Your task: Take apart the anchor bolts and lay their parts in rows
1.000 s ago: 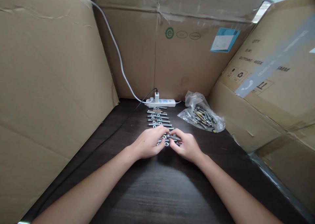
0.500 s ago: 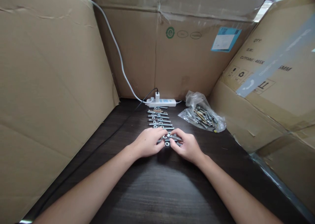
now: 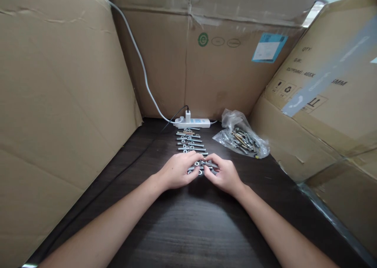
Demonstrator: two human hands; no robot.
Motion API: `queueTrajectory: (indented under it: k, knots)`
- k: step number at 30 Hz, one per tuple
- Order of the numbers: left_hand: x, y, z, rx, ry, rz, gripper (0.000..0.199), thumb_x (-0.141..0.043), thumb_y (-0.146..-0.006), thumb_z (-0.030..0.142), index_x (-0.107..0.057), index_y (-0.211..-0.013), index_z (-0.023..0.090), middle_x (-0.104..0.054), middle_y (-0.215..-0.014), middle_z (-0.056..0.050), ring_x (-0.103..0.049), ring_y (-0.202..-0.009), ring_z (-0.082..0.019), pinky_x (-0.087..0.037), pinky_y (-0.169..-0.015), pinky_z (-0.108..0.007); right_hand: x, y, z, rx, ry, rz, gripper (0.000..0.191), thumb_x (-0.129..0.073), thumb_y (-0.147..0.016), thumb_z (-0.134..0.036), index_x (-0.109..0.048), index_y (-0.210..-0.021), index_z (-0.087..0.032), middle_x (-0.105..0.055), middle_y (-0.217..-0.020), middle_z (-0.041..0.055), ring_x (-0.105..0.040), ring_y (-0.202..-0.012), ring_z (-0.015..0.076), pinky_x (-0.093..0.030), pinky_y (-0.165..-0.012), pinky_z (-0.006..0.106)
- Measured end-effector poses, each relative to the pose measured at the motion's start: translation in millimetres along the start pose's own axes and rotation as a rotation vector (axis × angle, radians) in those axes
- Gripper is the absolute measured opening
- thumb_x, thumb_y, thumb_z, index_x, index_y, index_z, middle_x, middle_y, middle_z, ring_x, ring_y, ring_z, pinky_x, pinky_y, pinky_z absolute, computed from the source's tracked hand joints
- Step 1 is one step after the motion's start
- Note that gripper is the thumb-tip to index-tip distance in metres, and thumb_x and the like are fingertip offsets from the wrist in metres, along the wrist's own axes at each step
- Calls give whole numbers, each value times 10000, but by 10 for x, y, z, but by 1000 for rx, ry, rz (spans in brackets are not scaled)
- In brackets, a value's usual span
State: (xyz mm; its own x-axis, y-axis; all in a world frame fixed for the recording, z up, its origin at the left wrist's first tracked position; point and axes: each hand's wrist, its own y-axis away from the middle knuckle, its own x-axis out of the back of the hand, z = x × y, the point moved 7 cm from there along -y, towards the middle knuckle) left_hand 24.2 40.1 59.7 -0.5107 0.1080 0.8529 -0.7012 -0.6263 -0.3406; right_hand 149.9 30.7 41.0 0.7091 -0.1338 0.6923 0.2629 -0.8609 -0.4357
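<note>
On a dark wood-grained table (image 3: pixel 188 228), two bare forearms reach in from the near edge and bring the fingertips almost together over a scatter of steel hardware. The right hand (image 3: pixel 225 175) pinches a metal bolt (image 3: pixel 211 164) between thumb and forefinger, its long axis running roughly sideways, one end toward the left hand (image 3: pixel 176 170). That hand curls just beside this end, thumb and forefinger narrowly parted; whether they grip anything cannot be told. The right hand is plainly nearer, the bolt lying inside its pinch. Flat, shiny ring washers, one pale washer (image 3: pixel 196 164) among them, lie between the hands. Beyond, slim cylindrical bolts lie crosswise in a column (image 3: pixel 198 150), mostly silvery, one brassy, with small rings among them. To the right, a crinkled clear plastic bag (image 3: pixel 229 119) holds more loose metal fasteners. Farther back sits a smooth white power strip (image 3: pixel 203 123), before a creased, matte brown cardboard wall (image 3: pixel 159 56) bearing a blue-edged label (image 3: pixel 269 48).
</note>
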Motion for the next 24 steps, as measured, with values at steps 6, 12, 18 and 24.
queueTrajectory:
  k: [6,12,18,24]
  knots:
    - [-34,-5,-18,5,-51,-28,148,-464,-880,283,-548,-968,199,-597,-874,-17,-559,-790,-162,-400,-669,-254,-7,-2,-29,14,-9,-17,128,-554,-781,-270,-575,-890,-207,-637,-692,-15,-561,-546,111,-450,-541,195]
    - [-65,-22,-26,1,-53,-44,136,-449,-900,280,-550,-935,196,-609,-859,-11,-556,-766,-153,-388,-664,-248,-12,0,-16,23,7,-14,121,-552,-777,-275,-582,-870,-204,-621,-667,-19,-532,-515,102,-411,-506,193]
    - [-73,-22,-37,14,-87,-64,201,-396,-926,312,-535,-854,185,-601,-803,-7,-545,-734,-154,-384,-664,-258,-10,-3,-42,37,10,-10,122,-552,-771,-273,-591,-860,-198,-604,-647,-21,-520,-504,99,-404,-502,194]
    - [-31,-25,-23,27,-32,-16,164,-397,-928,299,-512,-972,190,-601,-891,-11,-546,-761,-147,-387,-665,-248,-6,-2,-45,37,13,-3,151,-550,-767,-264,-603,-889,-193,-612,-649,-17,-514,-496,96,-411,-506,191]
